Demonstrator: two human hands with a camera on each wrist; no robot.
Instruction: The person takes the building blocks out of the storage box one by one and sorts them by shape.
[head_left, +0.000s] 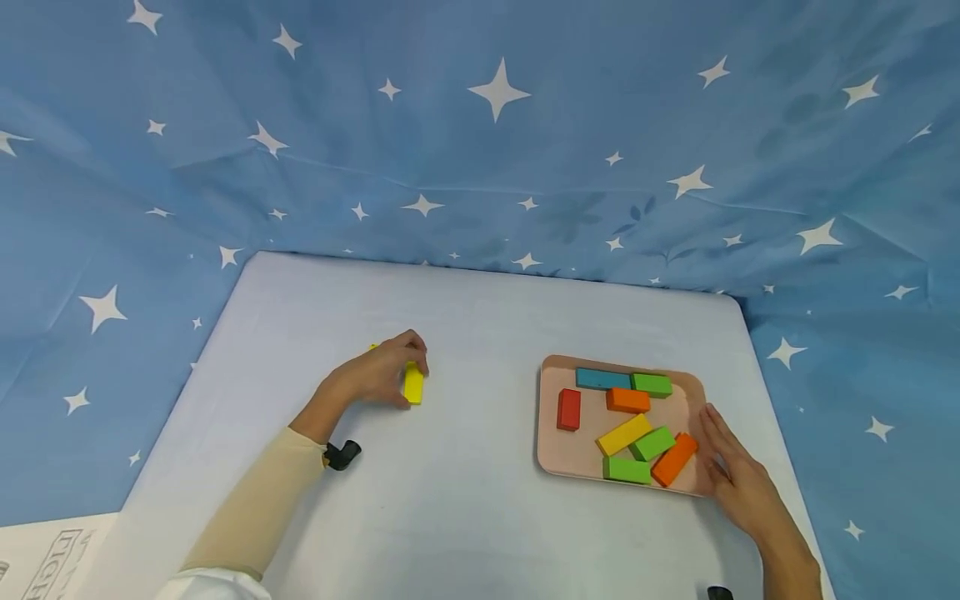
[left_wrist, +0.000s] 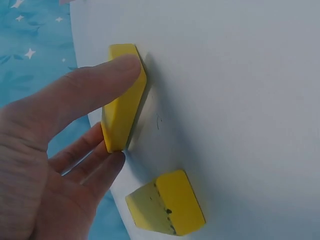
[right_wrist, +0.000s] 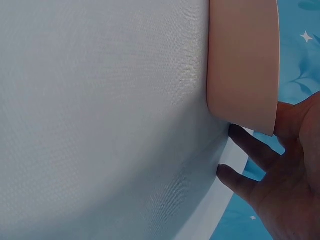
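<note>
My left hand (head_left: 378, 373) pinches a yellow block (left_wrist: 125, 110) between thumb and fingers, over the left part of the white table. Close by, a second yellow block (left_wrist: 172, 205) stands on the tabletop; the hand hides most of it in the head view. At the right, my right hand (head_left: 738, 483) touches the right side of a pink tray (head_left: 555, 457) with its fingers fairly straight. In the right wrist view the tray wall (right_wrist: 242, 60) stands beside the spread fingers.
The tray bears a red block (head_left: 568, 410), a blue block (head_left: 602, 379), a yellow-orange block (head_left: 624, 435), and several green and orange ones. A blue star-patterned cloth (head_left: 450, 150) surrounds the white table (head_left: 450, 517). Printed paper (head_left: 52, 554) lies at the lower left.
</note>
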